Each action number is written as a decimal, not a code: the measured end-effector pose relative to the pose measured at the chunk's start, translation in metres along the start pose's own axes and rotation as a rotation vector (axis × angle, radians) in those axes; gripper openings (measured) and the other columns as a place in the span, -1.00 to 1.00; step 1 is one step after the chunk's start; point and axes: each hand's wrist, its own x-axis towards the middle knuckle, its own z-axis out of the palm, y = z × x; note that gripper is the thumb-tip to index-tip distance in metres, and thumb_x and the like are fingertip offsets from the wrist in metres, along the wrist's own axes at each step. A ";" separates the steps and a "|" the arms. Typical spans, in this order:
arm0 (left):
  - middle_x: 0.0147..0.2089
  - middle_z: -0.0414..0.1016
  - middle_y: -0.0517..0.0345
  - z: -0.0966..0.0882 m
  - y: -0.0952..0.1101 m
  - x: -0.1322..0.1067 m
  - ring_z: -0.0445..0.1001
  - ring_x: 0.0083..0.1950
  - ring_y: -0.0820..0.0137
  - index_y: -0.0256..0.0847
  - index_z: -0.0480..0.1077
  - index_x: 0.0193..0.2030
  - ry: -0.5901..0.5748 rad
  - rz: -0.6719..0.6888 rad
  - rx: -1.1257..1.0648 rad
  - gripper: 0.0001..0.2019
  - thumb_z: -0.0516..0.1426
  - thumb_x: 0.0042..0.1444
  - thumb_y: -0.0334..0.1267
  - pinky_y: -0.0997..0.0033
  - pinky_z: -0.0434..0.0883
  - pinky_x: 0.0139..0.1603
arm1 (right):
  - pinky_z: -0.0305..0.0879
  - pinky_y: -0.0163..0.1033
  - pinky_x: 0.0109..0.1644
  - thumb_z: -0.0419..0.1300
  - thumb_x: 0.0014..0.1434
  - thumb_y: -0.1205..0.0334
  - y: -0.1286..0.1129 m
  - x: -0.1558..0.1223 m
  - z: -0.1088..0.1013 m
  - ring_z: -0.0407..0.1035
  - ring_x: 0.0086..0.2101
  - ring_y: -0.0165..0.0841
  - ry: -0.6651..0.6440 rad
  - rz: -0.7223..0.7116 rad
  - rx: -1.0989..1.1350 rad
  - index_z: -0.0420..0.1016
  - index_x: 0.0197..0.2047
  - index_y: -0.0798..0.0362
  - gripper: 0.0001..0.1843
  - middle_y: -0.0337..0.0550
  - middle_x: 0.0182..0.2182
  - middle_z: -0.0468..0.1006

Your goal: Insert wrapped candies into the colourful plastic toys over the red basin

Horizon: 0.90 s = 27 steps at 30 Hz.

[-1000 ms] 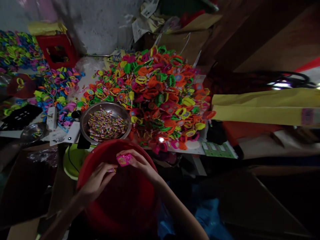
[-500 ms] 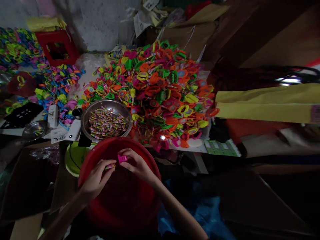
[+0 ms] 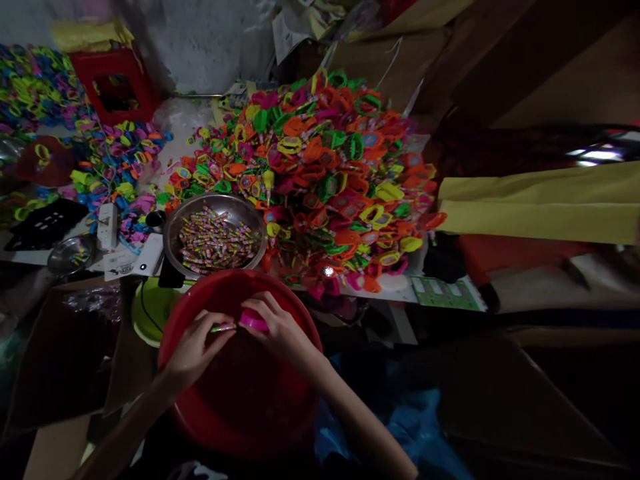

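Over a large red basin [image 3: 173,333], my left hand [image 3: 197,343] pinches a small wrapped candy roll [image 3: 223,327] between thumb and fingers, its end pointing right. My right hand [image 3: 280,327] grips a bright pink plastic toy watch [image 3: 254,319], partly covered by the fingers. The candy's tip and the pink piece are very close; whether they touch I cannot tell. Behind the basin's rim stands a steel bowl [image 3: 171,250] filled with similar candy rolls [image 3: 215,240].
A tall heap of coloured toy watches [image 3: 330,180] covers the table behind. More coloured pieces [image 3: 120,160] lie left, near a red stool [image 3: 147,87], a power strip [image 3: 107,227] and a small metal bowl [image 3: 60,267]. A green basin [image 3: 143,317] sits below the table edge.
My hands have come closer together. The pink toy watch has turned in my right hand, showing a rounder side, and the candy roll now points at it. The view has shifted slightly.
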 end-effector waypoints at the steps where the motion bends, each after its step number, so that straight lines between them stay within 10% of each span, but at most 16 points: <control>1: -0.15 0.45 0.15 0.000 0.000 0.000 0.43 -0.07 0.40 -0.15 0.37 -0.11 -0.004 0.001 0.002 -0.81 0.04 0.23 -0.15 0.41 0.36 0.00 | 0.43 -0.19 -0.11 0.08 0.25 0.28 -0.001 -0.001 -0.001 0.36 -0.06 -0.27 -0.023 -0.013 -0.032 0.30 0.02 0.07 -0.74 0.03 -0.05 0.36; 27: -0.21 0.44 0.15 0.008 0.000 0.001 0.42 -0.11 0.37 -0.18 0.34 -0.20 0.017 0.053 0.081 -0.83 0.01 0.26 -0.17 0.37 0.36 -0.01 | 0.41 -0.10 -0.11 0.07 0.24 0.32 -0.011 0.003 0.006 0.29 -0.17 -0.17 -0.001 -0.230 -0.345 0.41 -0.13 0.21 -0.83 0.08 -0.14 0.41</control>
